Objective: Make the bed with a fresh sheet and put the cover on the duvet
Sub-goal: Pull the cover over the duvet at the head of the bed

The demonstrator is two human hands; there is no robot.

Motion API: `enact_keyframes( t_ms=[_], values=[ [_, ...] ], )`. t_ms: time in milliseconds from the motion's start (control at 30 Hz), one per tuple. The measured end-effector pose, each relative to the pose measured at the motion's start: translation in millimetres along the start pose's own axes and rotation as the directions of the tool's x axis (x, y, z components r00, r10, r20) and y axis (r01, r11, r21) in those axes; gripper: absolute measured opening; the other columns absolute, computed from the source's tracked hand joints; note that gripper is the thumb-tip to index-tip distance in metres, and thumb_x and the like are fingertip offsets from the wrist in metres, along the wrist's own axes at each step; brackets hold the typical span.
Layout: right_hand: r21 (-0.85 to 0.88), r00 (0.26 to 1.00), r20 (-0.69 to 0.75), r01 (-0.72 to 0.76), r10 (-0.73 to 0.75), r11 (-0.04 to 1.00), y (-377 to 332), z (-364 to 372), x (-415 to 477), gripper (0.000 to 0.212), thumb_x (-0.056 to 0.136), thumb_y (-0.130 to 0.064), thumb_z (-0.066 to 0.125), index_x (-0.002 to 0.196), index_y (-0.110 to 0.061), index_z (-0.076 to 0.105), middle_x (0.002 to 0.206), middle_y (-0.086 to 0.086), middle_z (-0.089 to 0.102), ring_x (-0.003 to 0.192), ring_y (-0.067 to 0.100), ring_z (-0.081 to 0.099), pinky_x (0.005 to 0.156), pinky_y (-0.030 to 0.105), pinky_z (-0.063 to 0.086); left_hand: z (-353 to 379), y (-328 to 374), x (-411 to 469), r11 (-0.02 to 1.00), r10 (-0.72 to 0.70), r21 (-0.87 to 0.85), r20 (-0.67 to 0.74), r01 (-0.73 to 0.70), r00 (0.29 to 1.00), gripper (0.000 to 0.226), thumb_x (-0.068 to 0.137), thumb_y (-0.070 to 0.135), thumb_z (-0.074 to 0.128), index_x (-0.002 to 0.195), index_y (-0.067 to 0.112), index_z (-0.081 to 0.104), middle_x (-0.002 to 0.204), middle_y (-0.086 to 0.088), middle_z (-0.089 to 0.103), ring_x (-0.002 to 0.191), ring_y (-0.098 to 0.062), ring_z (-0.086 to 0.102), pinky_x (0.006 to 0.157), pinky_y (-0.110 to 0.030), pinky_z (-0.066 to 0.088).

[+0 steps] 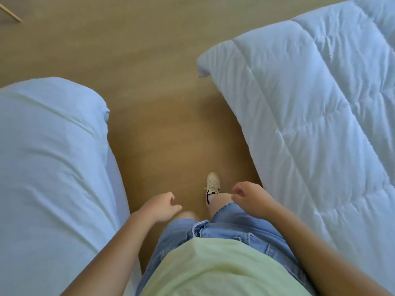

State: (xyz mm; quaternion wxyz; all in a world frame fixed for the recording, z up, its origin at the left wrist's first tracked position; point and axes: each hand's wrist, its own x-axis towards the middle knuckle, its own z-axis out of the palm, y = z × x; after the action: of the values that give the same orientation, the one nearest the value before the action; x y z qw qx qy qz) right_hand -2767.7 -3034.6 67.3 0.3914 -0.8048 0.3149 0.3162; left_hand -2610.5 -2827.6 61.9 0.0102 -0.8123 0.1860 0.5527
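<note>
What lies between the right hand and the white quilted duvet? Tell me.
Nothing visible does. The right hand hangs empty, fingers loosely curled, right beside the near edge of the duvet.

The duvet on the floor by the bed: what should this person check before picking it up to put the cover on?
1. Both free: left hand and right hand hold nothing: ok.
2. Close by: the duvet lies spread on the wooden floor at the person's right: ok.
3. Bare: its quilting shows, no cover on it: ok.
4. Fitted: the sheet wraps the corner in view, slightly wrinkled: ok.
5. Cover at hand: none in view: cannot tell.
</note>
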Motion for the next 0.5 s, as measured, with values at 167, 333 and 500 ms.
enact_keyframes(
  t_ms=[167,333,500],
  values=[
    [-0.037,0.999,0.027,0.030,-0.029,0.999,-69,-107,90,0.019,0.094,-0.024,0.047,0.105,-0.016,0.061,0.097,0.001,0.063,0.088,0.018,0.060,0.072,0.024,0.047,-139,36,42,0.989,0.009,-0.147,-0.097,-0.023,0.995,0.043,0.092,0.043,0.048,0.130,0.022,0.046,0.118,0.001,0.058,0.101,-0.018,0.058,0.088,-0.035,0.049],
    [-0.086,0.999,0.022,0.034,-0.032,0.996,-136,-195,203,0.021,0.094,-0.023,0.048,0.109,-0.017,0.061,0.100,-0.001,0.064,0.089,0.015,0.060,0.077,0.025,0.049,-272,52,111,0.941,0.010,-0.330,-0.201,-0.077,0.979,0.039,0.092,0.044,0.049,0.127,0.026,0.048,0.113,0.010,0.054,0.098,-0.010,0.055,0.081,-0.028,0.046],
    [-0.042,0.999,-0.048,-0.013,0.011,0.999,-206,-287,310,0.021,0.094,-0.022,0.047,0.108,-0.013,0.060,0.098,0.001,0.062,0.093,0.022,0.059,0.077,0.029,0.045,-423,65,198,0.944,0.067,-0.307,-0.175,-0.119,0.982,0.023,0.094,0.028,0.052,0.114,0.018,0.052,0.111,-0.001,0.055,0.085,-0.012,0.051,0.072,-0.024,0.039]
  ],
)
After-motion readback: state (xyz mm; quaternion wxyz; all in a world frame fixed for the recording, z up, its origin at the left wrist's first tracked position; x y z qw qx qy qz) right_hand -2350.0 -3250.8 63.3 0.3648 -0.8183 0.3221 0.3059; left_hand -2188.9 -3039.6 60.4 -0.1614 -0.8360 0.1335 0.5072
